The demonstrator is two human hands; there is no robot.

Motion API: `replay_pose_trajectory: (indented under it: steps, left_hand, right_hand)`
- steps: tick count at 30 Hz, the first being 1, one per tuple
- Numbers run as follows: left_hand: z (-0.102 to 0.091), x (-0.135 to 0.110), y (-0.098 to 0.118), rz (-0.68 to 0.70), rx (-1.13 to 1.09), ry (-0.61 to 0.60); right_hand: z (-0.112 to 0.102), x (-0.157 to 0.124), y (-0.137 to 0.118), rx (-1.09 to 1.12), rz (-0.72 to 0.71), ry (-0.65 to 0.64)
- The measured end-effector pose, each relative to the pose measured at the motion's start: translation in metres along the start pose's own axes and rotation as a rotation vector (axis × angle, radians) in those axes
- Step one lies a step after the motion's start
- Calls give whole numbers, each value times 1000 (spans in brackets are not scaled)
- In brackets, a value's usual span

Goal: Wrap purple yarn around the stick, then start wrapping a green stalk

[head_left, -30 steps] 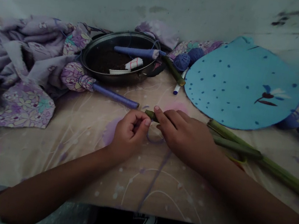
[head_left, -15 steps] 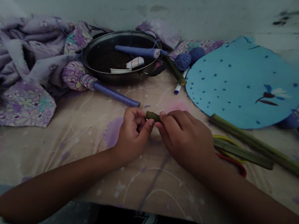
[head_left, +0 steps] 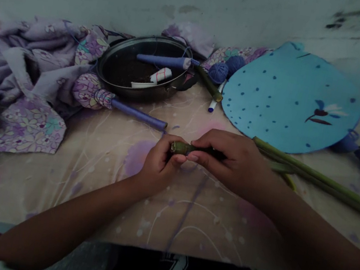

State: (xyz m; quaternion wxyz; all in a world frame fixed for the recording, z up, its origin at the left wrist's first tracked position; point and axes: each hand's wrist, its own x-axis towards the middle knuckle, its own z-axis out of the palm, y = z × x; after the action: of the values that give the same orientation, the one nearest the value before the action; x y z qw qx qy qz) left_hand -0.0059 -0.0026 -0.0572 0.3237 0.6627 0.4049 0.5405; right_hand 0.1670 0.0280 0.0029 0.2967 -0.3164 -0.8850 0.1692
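The left hand (head_left: 160,164) pinches the stem (head_left: 180,148) near its cut end; the right hand (head_left: 236,156) grips it farther along, over the table (head_left: 211,239). For good control, both holds should be firm but gentle.

left hand (head_left: 158,161) and right hand (head_left: 234,158) close together, each gripping.
the bare left forearm (head_left: 84,211) slants up from the lower left; the left fingers (head_left: 166,144) curl inward, their tips hidden, and the left thumb (head_left: 174,163) angles up to the right. the bare right forearm (head_left: 312,231) slants up from the lower right, the right fingers (head_left: 212,138) bent over, the right thumb (head_left: 203,158) pointing left, its tip just beside the other thumb's.
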Motion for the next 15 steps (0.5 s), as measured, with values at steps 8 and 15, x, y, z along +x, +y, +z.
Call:
replay_pose_trajectory:
  steps: [8, 15]
  left_hand:
    - [0, 1, -2, -52, -114, 7]
    - [-1, 0, 1, 30, -12, 26]
  right_hand:
    - [4, -6, -1, -127, 21, -20]
    - [-1, -3, -9, -8, 133, 36]
